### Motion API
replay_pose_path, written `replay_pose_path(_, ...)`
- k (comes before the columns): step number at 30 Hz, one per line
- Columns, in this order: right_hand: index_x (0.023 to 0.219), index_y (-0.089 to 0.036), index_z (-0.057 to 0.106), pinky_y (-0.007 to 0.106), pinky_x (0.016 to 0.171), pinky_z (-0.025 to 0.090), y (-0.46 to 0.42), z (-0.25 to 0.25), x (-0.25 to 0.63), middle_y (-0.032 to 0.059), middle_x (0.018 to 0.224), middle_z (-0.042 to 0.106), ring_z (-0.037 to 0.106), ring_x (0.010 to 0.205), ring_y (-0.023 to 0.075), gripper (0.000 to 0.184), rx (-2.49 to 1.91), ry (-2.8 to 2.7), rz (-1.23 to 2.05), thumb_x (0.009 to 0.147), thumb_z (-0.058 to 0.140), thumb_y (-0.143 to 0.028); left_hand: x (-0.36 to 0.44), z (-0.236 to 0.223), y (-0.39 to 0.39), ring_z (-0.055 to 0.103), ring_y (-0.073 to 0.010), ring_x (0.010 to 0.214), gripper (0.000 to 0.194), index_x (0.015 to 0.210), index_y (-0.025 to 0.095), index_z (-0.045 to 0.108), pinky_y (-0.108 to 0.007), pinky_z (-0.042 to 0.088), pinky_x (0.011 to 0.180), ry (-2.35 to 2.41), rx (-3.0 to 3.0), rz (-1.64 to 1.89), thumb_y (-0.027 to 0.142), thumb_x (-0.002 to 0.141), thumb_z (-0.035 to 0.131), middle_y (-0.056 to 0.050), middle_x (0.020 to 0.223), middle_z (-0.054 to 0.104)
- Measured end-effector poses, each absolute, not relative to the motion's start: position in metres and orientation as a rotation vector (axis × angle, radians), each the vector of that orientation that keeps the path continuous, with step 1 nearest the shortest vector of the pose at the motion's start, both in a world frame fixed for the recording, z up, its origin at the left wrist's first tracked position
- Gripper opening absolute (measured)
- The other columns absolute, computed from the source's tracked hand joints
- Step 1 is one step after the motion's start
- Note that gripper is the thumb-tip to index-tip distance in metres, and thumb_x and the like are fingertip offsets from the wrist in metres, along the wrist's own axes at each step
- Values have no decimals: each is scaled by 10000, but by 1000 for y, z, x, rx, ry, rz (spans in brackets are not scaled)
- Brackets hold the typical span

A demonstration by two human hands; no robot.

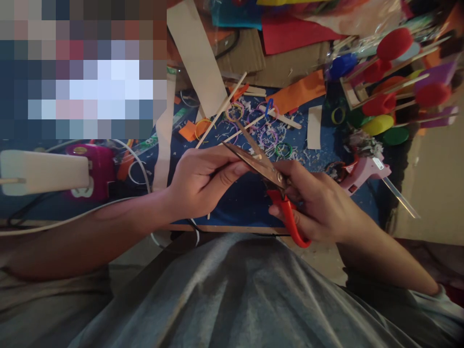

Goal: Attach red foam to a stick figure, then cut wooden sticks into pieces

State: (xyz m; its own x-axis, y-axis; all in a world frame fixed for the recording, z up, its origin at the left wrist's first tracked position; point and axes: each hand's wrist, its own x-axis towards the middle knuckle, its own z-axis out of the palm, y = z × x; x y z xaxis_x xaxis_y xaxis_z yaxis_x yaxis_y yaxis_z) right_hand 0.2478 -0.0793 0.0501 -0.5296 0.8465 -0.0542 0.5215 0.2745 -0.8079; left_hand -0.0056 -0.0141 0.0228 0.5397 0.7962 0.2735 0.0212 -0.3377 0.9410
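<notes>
A pair of scissors [264,169] with red handles is in my right hand [319,203], its metal blades spread apart and pointing up and left. My left hand [205,183] is closed in a pinch, thumb against fingers, right beside the lower blade. A tiny pale bit shows near its fingertips, too small to name. Behind the hands, thin wooden sticks [223,108] lie among coloured rings [268,135] and paper shreds on the blue tabletop [239,208].
At right lies a pink glue gun [366,174] with a clear glue stick, near several red, yellow and green foam shapes [395,43] on sticks. A white charger [43,171] and cables sit at left. Orange strips [297,96] and a cream strip [197,58] lie behind.
</notes>
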Motion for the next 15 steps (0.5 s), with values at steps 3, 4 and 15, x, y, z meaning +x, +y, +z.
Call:
replay_pose_path(3, 1392, -173, 631, 342, 448, 327, -80, 50, 247, -116, 560, 469, 457, 415, 167, 388, -1251, -2160, 1144, 1126, 682, -451, -5, 24, -16, 802, -212, 820, 548, 731, 232, 696, -306, 670, 807, 687, 1719, 939, 552, 1173, 641, -17, 656, 622)
replay_pose_path(4, 1393, -170, 630, 342, 452, 330, -80, 49, 247, -115, 561, 470, 458, 417, 165, 388, -1243, -2163, 1139, 1128, 680, -450, -5, 24, -16, 788, -201, 797, 536, 732, 229, 698, -296, 660, 799, 680, 1714, 950, 528, 1174, 650, -12, 655, 615)
replay_pose_path(15, 1390, -192, 596, 306, 471, 355, -81, 48, 252, -105, 621, 525, 506, 452, 146, 351, -1212, -2183, 1071, 1134, 688, -414, -10, 8, -17, 512, -88, 480, 376, 955, 244, 832, -248, 457, 483, 525, 1254, 742, 587, 1102, 785, 6, 673, 669)
